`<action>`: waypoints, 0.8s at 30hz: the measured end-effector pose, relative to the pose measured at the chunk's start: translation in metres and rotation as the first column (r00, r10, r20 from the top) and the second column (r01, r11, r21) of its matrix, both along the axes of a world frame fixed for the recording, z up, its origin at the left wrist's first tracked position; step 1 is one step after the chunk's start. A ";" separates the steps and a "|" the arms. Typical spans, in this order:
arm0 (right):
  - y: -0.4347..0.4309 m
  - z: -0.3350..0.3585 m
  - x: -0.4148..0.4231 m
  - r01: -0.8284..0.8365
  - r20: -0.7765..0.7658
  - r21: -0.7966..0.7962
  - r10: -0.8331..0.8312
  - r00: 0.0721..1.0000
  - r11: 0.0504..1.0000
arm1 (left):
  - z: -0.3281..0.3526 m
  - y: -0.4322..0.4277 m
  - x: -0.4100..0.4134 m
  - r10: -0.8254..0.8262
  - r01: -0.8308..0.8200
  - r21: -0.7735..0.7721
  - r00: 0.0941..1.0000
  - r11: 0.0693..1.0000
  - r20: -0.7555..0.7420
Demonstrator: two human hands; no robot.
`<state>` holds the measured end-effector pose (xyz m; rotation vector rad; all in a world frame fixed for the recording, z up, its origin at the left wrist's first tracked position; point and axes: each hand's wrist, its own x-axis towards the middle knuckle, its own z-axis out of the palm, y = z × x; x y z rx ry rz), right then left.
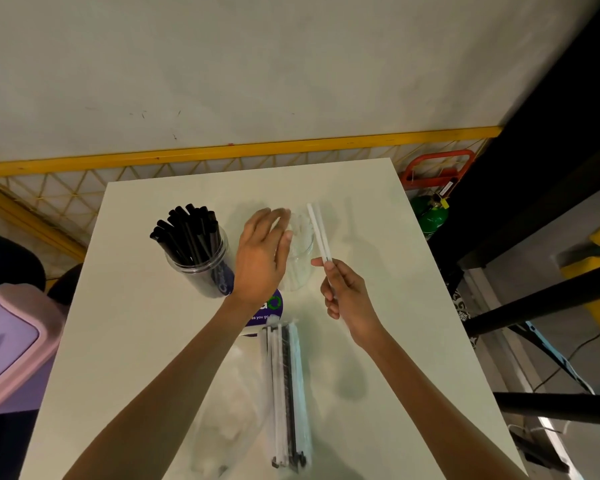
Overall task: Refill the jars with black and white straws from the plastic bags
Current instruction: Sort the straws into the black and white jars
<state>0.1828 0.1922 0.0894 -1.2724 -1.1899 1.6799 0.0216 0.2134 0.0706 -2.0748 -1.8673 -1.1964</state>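
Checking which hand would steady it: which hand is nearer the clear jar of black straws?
Left. The left hand hovers just right of the clear jar of black straws; the right hand, holding white straws, is farther right.

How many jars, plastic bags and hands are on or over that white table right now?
Jars: 2, the jar of black straws and the clear jar beside it.
Plastic bags: 2, the bag of mixed straws and a crumpled clear bag.
Hands: 2, left hand and right hand, which holds white straws.
Total: 6
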 end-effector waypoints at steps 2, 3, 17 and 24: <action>0.003 0.003 -0.005 -0.033 0.004 0.040 0.033 0.999 0.999 | 0.017 -0.001 0.004 0.005 0.014 -0.063 0.956 0.998 0.295; 0.004 0.006 -0.008 -0.055 0.005 0.059 0.055 0.998 0.997 | 0.026 -0.001 0.006 0.018 0.035 -0.105 0.887 0.994 0.462; 0.021 0.005 -0.015 -0.016 0.045 0.136 0.010 0.999 0.991 | 0.081 0.007 -0.007 0.099 0.183 -0.209 0.478 0.961 0.873; 0.038 -0.022 -0.016 -0.139 0.590 0.299 -0.068 0.804 0.944 | 0.118 0.016 -0.036 -0.012 -0.081 0.075 0.598 0.994 0.801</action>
